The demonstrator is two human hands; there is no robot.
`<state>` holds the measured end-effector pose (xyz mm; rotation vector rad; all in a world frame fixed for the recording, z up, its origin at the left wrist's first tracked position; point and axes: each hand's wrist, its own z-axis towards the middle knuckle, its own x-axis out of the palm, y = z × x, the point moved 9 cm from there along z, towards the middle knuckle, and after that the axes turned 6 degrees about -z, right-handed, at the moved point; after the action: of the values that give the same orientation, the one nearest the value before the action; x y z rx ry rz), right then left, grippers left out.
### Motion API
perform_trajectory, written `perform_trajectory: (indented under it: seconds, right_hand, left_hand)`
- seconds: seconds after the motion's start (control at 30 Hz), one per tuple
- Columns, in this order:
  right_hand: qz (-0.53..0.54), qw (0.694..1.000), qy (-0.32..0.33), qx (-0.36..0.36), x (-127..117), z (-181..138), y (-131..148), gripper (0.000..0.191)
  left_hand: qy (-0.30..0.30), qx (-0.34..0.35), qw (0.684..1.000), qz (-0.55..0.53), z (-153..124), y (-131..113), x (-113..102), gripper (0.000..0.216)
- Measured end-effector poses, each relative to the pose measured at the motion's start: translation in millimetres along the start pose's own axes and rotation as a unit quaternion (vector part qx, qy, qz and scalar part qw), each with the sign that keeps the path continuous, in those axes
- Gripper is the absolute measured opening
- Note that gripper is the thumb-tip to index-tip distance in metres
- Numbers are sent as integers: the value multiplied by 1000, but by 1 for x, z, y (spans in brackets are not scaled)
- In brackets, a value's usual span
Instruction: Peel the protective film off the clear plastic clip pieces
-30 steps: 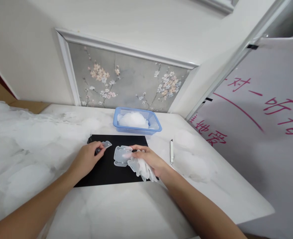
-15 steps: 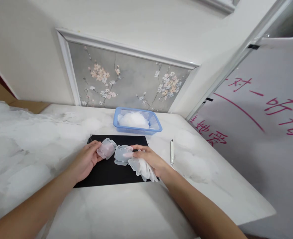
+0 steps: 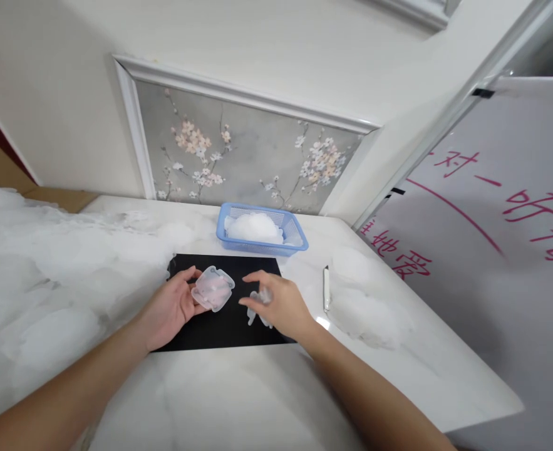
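Observation:
My left hand (image 3: 170, 307) grips a flat translucent plastic piece (image 3: 213, 290) with rounded corners, tilted up over the black mat (image 3: 229, 316). My right hand (image 3: 276, 304) hovers over the mat's right half, curled around a bunch of several similar translucent pieces (image 3: 257, 307) that stick out under the fingers. Its forefinger and thumb reach left towards the piece in the other hand. Both forearms come in from the bottom edge.
A blue basket (image 3: 299, 241) filled with white translucent pieces stands behind the mat. A small utility knife (image 3: 325, 287) lies right of the mat. Heaps of white pieces (image 3: 46, 275) cover the table's left side, more lie at the right (image 3: 367, 313). A whiteboard (image 3: 492, 250) with red writing stands at right.
My left hand picked up a piece and turned it flat side up. The piece under my right fingers is gone from the mat; my right hand lifted with its bunch. The camera shifted slightly.

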<state>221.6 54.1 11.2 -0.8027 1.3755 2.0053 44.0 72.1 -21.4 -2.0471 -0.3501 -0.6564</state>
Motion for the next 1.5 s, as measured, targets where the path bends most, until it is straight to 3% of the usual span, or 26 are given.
perform_trajectory:
  seconds: [0.1, 0.2, 0.27, 0.33, 0.4, 0.43, 0.47, 0.57, 0.63, 0.7, 0.77, 0.83, 0.93, 1.2, 1.23, 1.3, 1.37, 1.4, 1.43, 1.5]
  right_hand:
    - [-79, 988, 12, -131, 14, -6, 28, 43]
    - [-85, 981, 21, -172, 22, -9, 43, 35]
    - [-19, 992, 1, -124, 17, -6, 39, 25]
    - [108, 994, -19, -27, 9, -2, 23, 20]
    - [271, 958, -1, 94, 13, -1, -1, 20]
    - [348, 925, 26, 148, 20, -3, -10, 23]
    - [414, 888, 58, 190, 28, -4, -17, 27]
    - [535, 796, 123, 254, 44, -9, -25, 36]
    - [567, 767, 134, 269, 48, -9, -29, 37]
    - [584, 749, 146, 276, 51, -9, -29, 37]
    - [594, 741, 155, 274, 53, -9, -28, 37]
    - [595, 740, 159, 270, 52, -9, -26, 37]
    - [592, 743, 158, 268, 51, -8, -26, 38]
    - [582, 750, 130, 288, 49, -8, -33, 36]
    - [583, 750, 126, 287, 48, -7, -33, 36]
    - [586, 749, 123, 285, 47, -6, -34, 36]
    - [589, 746, 125, 285, 48, -5, -35, 36]
    - [591, 745, 125, 285, 48, -5, -35, 36]
    - [592, 744, 125, 284, 49, -5, -36, 36]
    - [593, 744, 119, 284, 49, -5, -36, 35]
  left_hand:
    - [20, 1, 1000, -4, -3, 1, 4, 17]
    - [44, 1, 999, 3, -4, 4, 10, 15]
    - [62, -3, 998, 22, -4, 7, 15, 17]
    - [60, 7, 996, 71, -3, 7, 16, 22]
    - [38, 50, 980, 190, -4, -5, 12, 28]
    - [30, 79, 955, 283, -7, -14, 11, 30]
    - [24, 111, 914, 390, -11, -26, 11, 31]
    - [44, 177, 709, 681, -29, -56, 13, 27]
    - [7, 251, 572, 781, -44, -84, 11, 23]
    - [-81, 305, 443, 839, -56, -110, 5, 31]
    - [-136, 285, 383, 868, -56, -123, -7, 38]
    - [-157, 232, 386, 879, -49, -125, -20, 37]
    - [-164, 198, 432, 865, -41, -124, -28, 28]
    - [-182, 276, 474, 816, -53, -127, 4, 13]
    - [-193, 289, 496, 796, -55, -129, 6, 15]
    - [-201, 299, 572, 737, -55, -130, 3, 22]
    - [-172, 271, 650, 689, -42, -119, -4, 30]
    - [-146, 248, 666, 688, -33, -109, -7, 33]
    - [-125, 236, 653, 709, -25, -100, -6, 34]
    - [-109, 261, 547, 788, -16, -85, 2, 32]
